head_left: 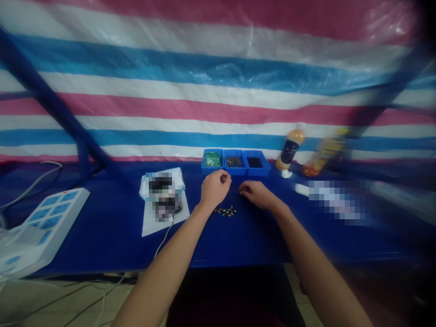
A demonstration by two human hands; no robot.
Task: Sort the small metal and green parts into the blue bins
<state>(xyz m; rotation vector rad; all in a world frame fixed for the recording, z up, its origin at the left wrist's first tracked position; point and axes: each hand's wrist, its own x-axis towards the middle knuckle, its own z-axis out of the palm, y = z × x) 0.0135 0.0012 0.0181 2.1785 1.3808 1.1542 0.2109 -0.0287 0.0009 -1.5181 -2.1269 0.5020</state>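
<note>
My left hand (pixel 214 187) is curled into a loose fist above the blue table (pixel 112 236), its fingers pinched near the thumb; what it holds is too small to make out. My right hand (pixel 256 193) rests on the table beside it, fingers bent and pinched together at the tips. A small pile of metal parts (pixel 225 211) lies on the table just in front of both hands. Behind them stand three small blue bins: one with green pieces (pixel 211 160), one with metal parts (pixel 234 161), one with dark parts (pixel 255 162).
Two orange bottles (pixel 290 150) (pixel 323 154) stand at the back right, with a white cap (pixel 286 174) by them. A white power strip (pixel 37 227) lies at the left. A sheet of paper (pixel 150 222) with a cable (pixel 163 236) sits left of my hands. A striped tarp (pixel 218 81) hangs behind.
</note>
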